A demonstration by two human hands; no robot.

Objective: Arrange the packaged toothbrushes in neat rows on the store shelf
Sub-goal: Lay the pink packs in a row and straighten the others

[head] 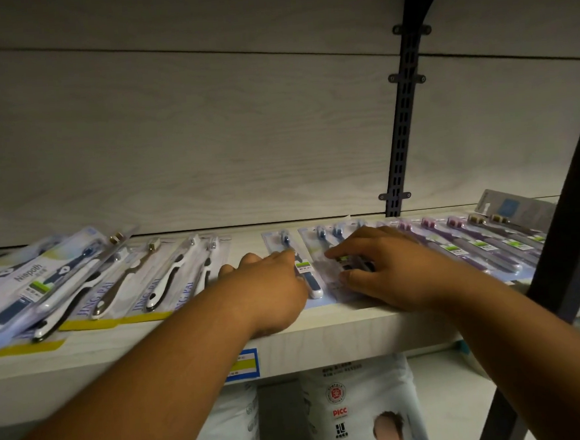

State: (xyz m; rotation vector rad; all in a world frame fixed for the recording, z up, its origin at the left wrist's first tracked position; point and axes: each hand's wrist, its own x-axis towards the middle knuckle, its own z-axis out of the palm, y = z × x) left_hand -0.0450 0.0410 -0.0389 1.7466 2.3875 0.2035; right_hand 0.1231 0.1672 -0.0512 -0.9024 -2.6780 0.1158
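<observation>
Packaged toothbrushes lie flat along the pale wooden shelf (357,321). My left hand (265,283) rests on the left side of a single blue toothbrush pack (308,277), fingers spread and touching its edge. My right hand (381,265) lies palm down on a multi-brush blue pack (327,237) just to the right, fingers apart and pressing it. Neither hand lifts anything. Black-and-white brush packs (162,277) lie left of my hands. A slanted heap with a Niepoth pack (35,282) sits at the far left. Purple brush packs (472,241) run in a row to the right.
A black slotted upright (402,122) is fixed to the back panel. A dark diagonal shelf frame (564,235) crosses the right side. A blue price label (247,363) sits on the shelf's front edge. White bagged goods (357,411) stand on the level below.
</observation>
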